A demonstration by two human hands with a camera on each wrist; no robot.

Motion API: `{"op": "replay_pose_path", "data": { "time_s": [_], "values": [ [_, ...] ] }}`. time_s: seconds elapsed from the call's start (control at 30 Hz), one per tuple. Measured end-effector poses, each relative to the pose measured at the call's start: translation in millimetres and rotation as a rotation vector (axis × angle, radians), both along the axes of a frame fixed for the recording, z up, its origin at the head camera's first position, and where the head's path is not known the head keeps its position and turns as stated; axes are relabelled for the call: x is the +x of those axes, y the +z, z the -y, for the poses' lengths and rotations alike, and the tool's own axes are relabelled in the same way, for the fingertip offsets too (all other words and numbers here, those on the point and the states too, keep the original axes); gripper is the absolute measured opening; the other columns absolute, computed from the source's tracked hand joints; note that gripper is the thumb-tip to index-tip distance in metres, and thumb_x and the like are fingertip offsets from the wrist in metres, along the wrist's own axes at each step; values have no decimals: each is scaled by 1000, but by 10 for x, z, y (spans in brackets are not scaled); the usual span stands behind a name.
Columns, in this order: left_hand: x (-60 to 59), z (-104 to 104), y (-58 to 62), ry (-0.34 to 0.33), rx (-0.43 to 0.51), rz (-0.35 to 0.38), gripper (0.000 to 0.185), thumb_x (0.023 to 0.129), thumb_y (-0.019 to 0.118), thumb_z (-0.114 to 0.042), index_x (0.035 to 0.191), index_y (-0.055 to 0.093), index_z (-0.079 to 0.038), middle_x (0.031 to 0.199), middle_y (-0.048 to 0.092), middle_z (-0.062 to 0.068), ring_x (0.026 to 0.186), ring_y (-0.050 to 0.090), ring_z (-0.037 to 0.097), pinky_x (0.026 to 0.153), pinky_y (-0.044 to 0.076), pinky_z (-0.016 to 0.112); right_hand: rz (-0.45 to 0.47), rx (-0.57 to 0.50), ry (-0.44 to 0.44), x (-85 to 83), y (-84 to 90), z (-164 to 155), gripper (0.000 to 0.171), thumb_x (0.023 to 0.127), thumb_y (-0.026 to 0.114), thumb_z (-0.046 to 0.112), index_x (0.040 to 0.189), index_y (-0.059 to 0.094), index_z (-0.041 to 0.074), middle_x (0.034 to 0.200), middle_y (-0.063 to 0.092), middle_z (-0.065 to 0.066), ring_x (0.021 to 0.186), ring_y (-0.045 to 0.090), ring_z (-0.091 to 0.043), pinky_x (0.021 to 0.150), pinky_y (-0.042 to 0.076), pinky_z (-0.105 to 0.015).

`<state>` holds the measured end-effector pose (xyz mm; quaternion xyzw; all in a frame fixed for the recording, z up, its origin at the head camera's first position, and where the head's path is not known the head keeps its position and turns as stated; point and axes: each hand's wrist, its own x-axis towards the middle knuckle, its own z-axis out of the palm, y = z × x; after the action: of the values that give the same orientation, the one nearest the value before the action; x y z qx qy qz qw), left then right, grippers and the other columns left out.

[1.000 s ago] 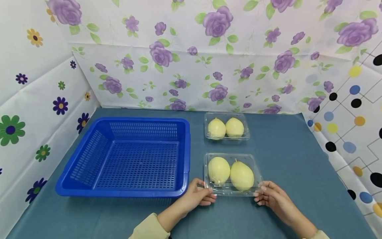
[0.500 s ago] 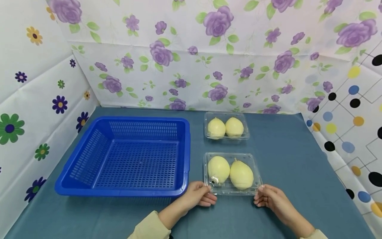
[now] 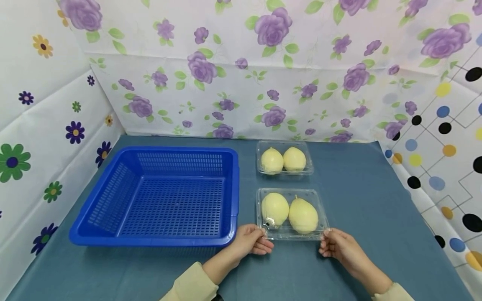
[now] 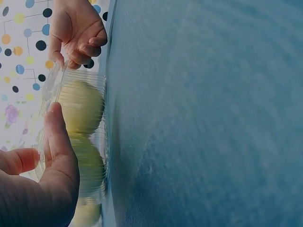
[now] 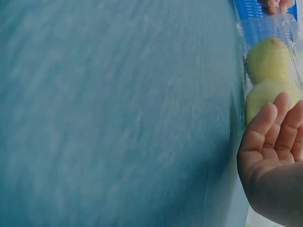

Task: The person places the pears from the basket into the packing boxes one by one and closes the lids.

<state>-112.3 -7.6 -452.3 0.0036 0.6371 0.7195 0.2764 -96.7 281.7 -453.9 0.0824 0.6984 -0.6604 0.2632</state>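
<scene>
A clear, thin plastic clamshell box [image 3: 290,214] with rounded corners lies on the blue cloth-covered table [image 3: 361,196], just right of the blue basket's near corner, and holds two smooth, pale yellow pear-shaped fruits [image 3: 289,211] side by side. The left hand [image 3: 251,240] pinches the box's near left corner, thumb on top and fingers curled beneath; the left wrist view shows the thumb lying flat across the glossy lid. The right hand [image 3: 340,246] is at the near right corner, its fingers curled round the box's edge; the right wrist view shows its fingers [image 5: 272,130] held close together and slightly bent beside the fruit. Farther back, a second clear box [image 3: 284,161] with two rounder yellow fruits sits apart from the first. The rectangular blue basket [image 3: 162,196] of rigid plastic has slotted walls and a perforated floor.
</scene>
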Motion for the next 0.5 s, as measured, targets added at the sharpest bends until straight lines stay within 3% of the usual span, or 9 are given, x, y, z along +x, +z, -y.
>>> {"op": "replay_pose_path", "data": {
  "time_s": [0.5],
  "values": [
    [7,-30,7,65,-20,12,17,93,47,-7,90,58,5,74,72,12,55,63,3,51,49,14,-2,50,-119,-3,-25,103,23,102,39,28,87,49,13,74,51,1,69,53,-12,64,48,-30]
  ]
}}
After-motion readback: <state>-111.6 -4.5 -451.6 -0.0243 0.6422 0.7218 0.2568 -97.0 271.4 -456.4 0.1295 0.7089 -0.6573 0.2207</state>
